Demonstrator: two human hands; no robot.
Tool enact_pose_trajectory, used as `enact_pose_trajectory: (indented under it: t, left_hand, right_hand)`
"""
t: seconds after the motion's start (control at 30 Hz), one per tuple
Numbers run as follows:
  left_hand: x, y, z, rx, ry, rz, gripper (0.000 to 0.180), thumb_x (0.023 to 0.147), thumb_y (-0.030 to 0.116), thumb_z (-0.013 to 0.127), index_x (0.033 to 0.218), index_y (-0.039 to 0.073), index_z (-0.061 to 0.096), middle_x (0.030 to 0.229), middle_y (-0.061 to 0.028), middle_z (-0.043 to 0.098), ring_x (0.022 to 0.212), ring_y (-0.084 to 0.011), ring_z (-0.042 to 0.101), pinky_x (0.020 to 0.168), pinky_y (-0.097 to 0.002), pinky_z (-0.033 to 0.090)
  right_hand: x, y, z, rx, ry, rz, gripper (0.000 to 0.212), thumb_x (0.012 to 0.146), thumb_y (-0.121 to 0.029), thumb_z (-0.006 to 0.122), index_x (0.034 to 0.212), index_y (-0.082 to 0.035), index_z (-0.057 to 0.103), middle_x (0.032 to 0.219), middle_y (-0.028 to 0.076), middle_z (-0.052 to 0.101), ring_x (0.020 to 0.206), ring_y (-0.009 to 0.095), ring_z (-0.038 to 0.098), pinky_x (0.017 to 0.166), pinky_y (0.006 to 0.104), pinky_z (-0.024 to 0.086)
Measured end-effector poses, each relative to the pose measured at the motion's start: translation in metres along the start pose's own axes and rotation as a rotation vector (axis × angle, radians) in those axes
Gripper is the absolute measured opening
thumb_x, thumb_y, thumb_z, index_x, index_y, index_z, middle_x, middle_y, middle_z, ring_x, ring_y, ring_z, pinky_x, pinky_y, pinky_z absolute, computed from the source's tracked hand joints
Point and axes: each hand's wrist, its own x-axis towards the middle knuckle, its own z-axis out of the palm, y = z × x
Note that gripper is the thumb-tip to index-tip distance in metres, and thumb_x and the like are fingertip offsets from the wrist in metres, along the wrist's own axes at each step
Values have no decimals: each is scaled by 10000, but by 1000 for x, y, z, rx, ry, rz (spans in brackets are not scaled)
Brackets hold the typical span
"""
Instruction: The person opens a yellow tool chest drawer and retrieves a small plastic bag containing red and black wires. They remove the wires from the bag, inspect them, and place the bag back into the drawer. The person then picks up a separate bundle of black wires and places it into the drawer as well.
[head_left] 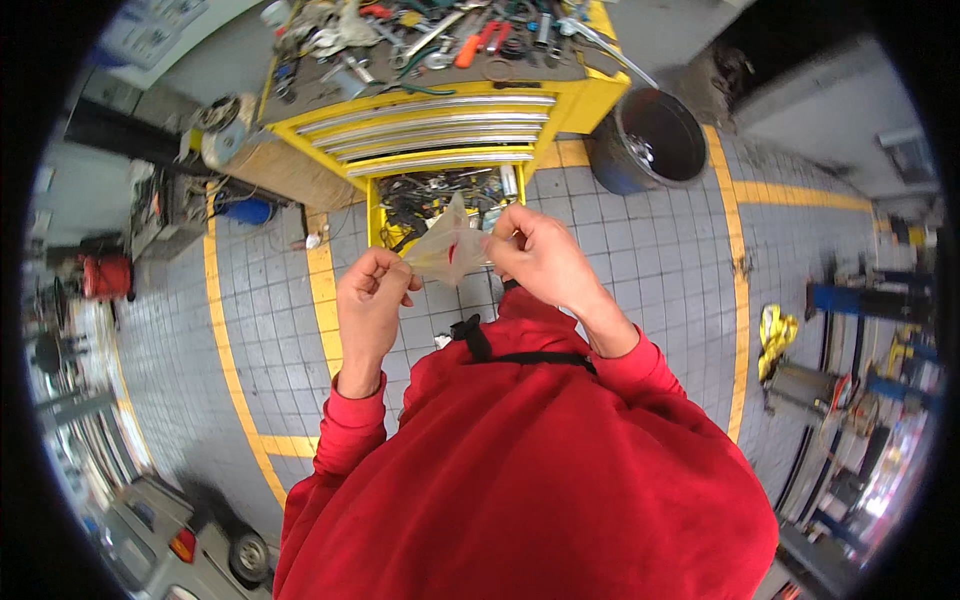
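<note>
Currently:
left hand (368, 300): pinching clear plastic bag (447, 250)
right hand (545, 262): gripping bag's other edge
behind: yellow tool cart (440, 110), bottom drawer hanging open

The person wears a big red sweater (520, 470) with long red sleeves. The cuffs are snug at the wrists. A thin black strap (520, 355) runs across the chest. Both hands are bare.

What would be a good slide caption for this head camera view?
Both hands, left hand and right hand, pinch a small clear plastic bag above the yellow tool cart and its open bottom drawer.
</note>
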Motion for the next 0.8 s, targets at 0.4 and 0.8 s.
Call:
enact_pose_trajectory:
  t: [0.4, 0.8]
  left_hand:
    - [-18, -23, 6, 493, 361, 373, 70, 906, 66, 748, 915, 23, 693, 802, -132, 717, 637, -243, 705, 530, -335, 543]
    - [-14, -49, 22, 715, 393, 546, 106, 813, 127, 741, 830, 105, 638, 774, -63, 670, 718, -280, 669, 604, -407, 547]
  right_hand:
    - [6, -50, 69, -226, -277, -372, 297, 1050, -43, 495, 1323, 16, 596, 1223, 256, 669, 1139, 445, 668, 960, 464, 540]
    - [48, -16, 62, 370, -571, 131, 491, 1070, 5, 455, 1559, 40, 490, 1456, 103, 643, 1249, 173, 604, 1121, 316, 447]
